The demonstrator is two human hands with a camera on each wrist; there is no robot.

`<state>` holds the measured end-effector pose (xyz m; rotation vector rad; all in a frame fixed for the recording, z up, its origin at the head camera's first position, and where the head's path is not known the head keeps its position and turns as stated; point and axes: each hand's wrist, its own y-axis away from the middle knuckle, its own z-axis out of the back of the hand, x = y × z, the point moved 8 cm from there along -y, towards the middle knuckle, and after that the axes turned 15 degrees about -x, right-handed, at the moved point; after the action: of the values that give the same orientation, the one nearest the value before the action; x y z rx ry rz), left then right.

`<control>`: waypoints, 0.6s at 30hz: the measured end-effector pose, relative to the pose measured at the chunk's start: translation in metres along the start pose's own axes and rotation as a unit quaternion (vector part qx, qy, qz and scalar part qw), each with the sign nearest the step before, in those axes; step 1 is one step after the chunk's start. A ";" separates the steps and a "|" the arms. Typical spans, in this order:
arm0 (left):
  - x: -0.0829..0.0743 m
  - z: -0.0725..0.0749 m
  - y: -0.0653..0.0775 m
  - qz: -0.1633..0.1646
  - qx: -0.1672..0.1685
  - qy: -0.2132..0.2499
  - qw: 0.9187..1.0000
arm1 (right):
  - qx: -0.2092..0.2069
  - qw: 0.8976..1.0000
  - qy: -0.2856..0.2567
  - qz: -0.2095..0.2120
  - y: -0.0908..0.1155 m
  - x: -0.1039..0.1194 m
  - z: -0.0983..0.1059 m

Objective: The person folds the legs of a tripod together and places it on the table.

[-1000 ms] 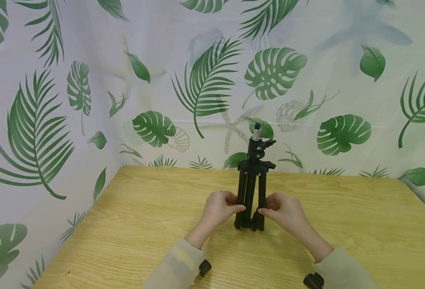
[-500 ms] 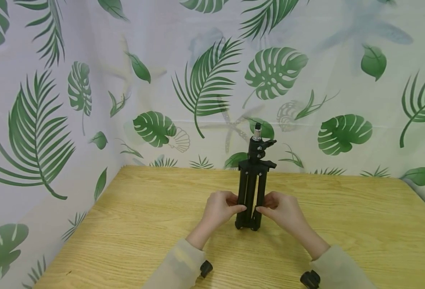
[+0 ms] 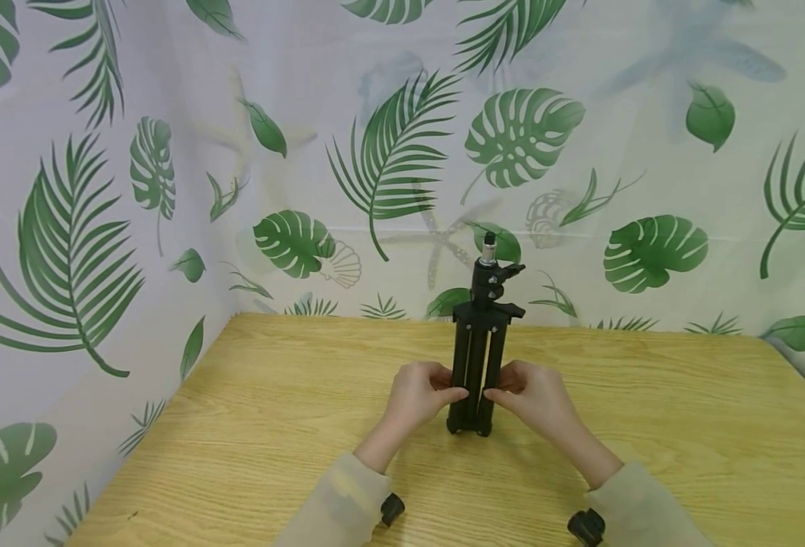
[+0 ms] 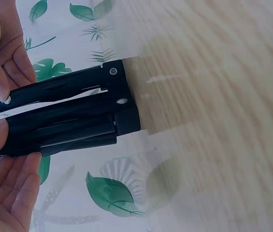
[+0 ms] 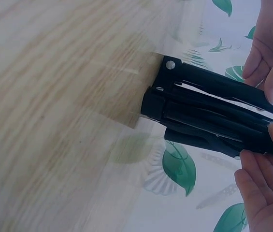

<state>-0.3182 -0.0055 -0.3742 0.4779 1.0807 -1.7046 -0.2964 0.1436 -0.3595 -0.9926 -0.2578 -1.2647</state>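
Note:
A black tripod stand (image 3: 474, 357) with a silver top stud stands upright on the table in the head view, its legs folded close together. My left hand (image 3: 416, 391) grips the left leg low down, thumb in front and fingers behind. On the other side, my right hand (image 3: 535, 391) pinches the right leg at about the same height. The left wrist view shows the tripod's lower legs (image 4: 64, 118) lying side by side, joined by a riveted bracket (image 4: 126, 108). Narrow gaps between the legs (image 5: 218, 111) show in the right wrist view.
The wooden table (image 3: 273, 395) carries the tripod near its middle. A white curtain (image 3: 416, 45) printed with green leaves hangs behind and to the left. Small black devices sit at both wrists, one at the left sleeve (image 3: 341, 494) and one at the right sleeve (image 3: 642, 501).
The tripod's right leg has swung inward against the other legs, my right hand moving slightly left with it. My left hand has kept its grip on the left leg.

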 end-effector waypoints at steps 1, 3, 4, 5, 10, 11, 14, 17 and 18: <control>0.000 0.000 0.000 -0.001 0.000 -0.001 1.000 | 0.006 1.000 -0.004 -0.001 0.000 0.000 0.000; 0.000 0.000 0.000 -0.005 0.003 -0.001 1.000 | 0.021 1.000 -0.011 -0.001 -0.001 -0.001 -0.001; -0.001 0.000 0.000 -0.007 0.005 0.000 1.000 | 0.029 0.999 -0.015 0.003 -0.001 -0.001 0.000; -0.002 -0.001 0.000 -0.010 0.008 0.003 1.000 | 0.039 0.999 -0.019 0.007 -0.001 -0.002 0.000; -0.008 -0.001 -0.001 -0.034 0.024 0.005 0.999 | 0.049 0.998 -0.027 0.033 -0.005 -0.006 0.008; -0.008 -0.001 -0.001 -0.036 0.028 0.004 0.999 | 0.044 0.998 -0.025 0.033 -0.006 -0.008 0.010; -0.008 -0.002 -0.002 -0.037 0.042 0.001 0.998 | 0.028 0.999 -0.015 0.030 -0.009 -0.013 0.015; -0.007 -0.004 -0.002 -0.031 0.055 0.003 0.998 | 0.018 0.999 -0.011 0.027 -0.010 -0.018 0.017; -0.007 -0.005 -0.002 -0.029 0.058 0.004 0.998 | 0.017 0.999 -0.011 0.027 -0.011 -0.020 0.017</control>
<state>-0.3182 0.0024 -0.3707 0.5317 1.0147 -1.8240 -0.3067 0.1694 -0.3578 -0.9779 -0.2665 -1.1975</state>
